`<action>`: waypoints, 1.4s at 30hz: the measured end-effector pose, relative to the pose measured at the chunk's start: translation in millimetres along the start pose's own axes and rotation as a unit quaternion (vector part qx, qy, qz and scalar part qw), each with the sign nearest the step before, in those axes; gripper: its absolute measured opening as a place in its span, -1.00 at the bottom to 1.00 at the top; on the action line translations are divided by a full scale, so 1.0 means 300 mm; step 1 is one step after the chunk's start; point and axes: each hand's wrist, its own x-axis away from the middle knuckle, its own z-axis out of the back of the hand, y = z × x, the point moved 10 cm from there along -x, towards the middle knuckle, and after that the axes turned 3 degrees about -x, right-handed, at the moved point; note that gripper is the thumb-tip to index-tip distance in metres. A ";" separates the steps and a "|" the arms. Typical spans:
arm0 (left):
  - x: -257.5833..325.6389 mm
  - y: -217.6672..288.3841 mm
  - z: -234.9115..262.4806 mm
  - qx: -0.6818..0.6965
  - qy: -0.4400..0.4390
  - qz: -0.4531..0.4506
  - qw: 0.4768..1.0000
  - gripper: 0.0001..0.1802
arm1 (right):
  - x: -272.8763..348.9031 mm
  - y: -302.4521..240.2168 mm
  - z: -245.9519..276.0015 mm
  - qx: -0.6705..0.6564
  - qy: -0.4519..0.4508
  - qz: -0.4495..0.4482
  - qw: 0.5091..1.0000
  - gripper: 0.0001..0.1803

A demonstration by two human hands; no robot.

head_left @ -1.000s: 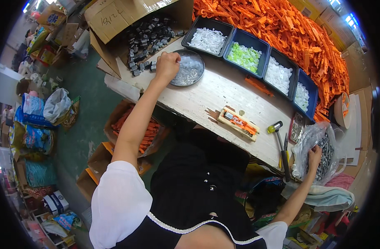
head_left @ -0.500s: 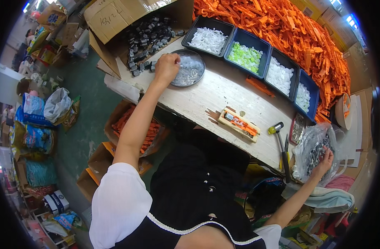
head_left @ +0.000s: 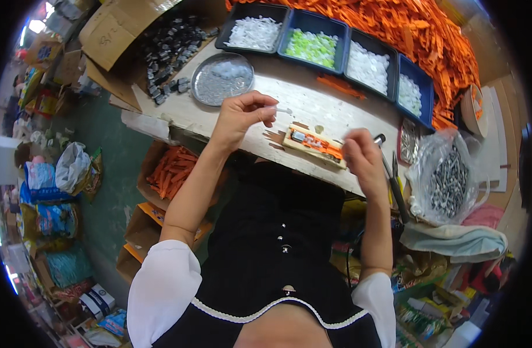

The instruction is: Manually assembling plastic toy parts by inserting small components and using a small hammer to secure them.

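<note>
My left hand is raised over the wooden bench and pinches a small white plastic piece between its fingertips. My right hand hovers just right of a small wooden jig that carries an orange part; its fingers are curled, and what they hold is blurred. A round metal dish of clear small parts lies behind my left hand.
Black trays of white and green parts line the back, under a heap of orange parts. A clear bag of grey metal pieces and a screwdriver lie right. Cardboard boxes stand left, below the bench.
My left hand left the metal dish and came toward the jig with a white piece. My right hand came up from the bag of metal pieces to the jig.
</note>
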 end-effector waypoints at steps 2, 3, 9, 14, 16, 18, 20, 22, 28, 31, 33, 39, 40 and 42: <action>0.014 -0.009 -0.055 -0.010 -0.025 -0.011 1.000 -0.87 | -0.018 -0.009 -0.051 0.032 -0.004 0.011 0.999 -0.89; 0.019 -0.013 -0.079 -0.008 -0.030 -0.008 0.999 -0.87 | -0.019 -0.046 -0.074 0.085 -0.017 0.054 0.995 -0.87; 0.040 0.033 -0.153 -0.114 -0.051 -0.083 0.989 -0.86 | 0.004 -0.091 -0.091 0.127 0.010 0.135 0.983 -0.84; 0.050 0.048 -0.184 -0.155 -0.054 -0.123 0.979 -0.86 | 0.003 -0.088 -0.089 0.114 0.032 0.136 0.984 -0.86; 0.053 0.056 -0.190 -0.160 -0.052 -0.135 0.976 -0.87 | 0.001 -0.095 -0.085 0.129 0.042 0.139 0.981 -0.86; 0.052 0.052 -0.191 -0.155 -0.052 -0.129 0.978 -0.87 | -0.002 -0.095 -0.087 0.132 0.043 0.140 0.980 -0.87; 0.051 0.047 -0.190 -0.157 -0.051 -0.130 0.978 -0.88 | -0.004 -0.095 -0.086 0.136 0.045 0.141 0.980 -0.87; 0.050 0.043 -0.191 -0.159 -0.050 -0.130 0.977 -0.88 | -0.003 -0.095 -0.084 0.145 0.049 0.144 0.978 -0.87; 0.057 0.046 -0.198 -0.163 -0.040 -0.135 0.976 -0.88 | -0.003 -0.095 -0.086 0.139 0.056 0.140 0.979 -0.88; 0.060 0.053 -0.204 -0.163 -0.040 -0.149 0.975 -0.88 | 0.015 -0.131 -0.095 0.209 0.063 0.220 0.951 -0.85; 0.050 -0.074 -0.203 0.003 -0.062 0.058 0.996 -0.87 | 0.037 -0.158 -0.111 0.258 0.068 0.267 0.926 -0.83; 0.055 -0.138 -0.224 0.111 -0.087 0.204 0.969 -0.87 | 0.083 -0.191 -0.171 0.334 0.046 0.365 0.868 -0.74; 0.052 -0.139 -0.219 0.110 -0.086 0.204 0.969 -0.87 | 0.083 -0.194 -0.166 0.330 0.047 0.367 0.869 -0.71; 0.061 -0.171 -0.217 0.146 -0.086 0.252 0.953 -0.87 | 0.092 -0.196 -0.147 0.366 0.041 0.370 0.853 -0.67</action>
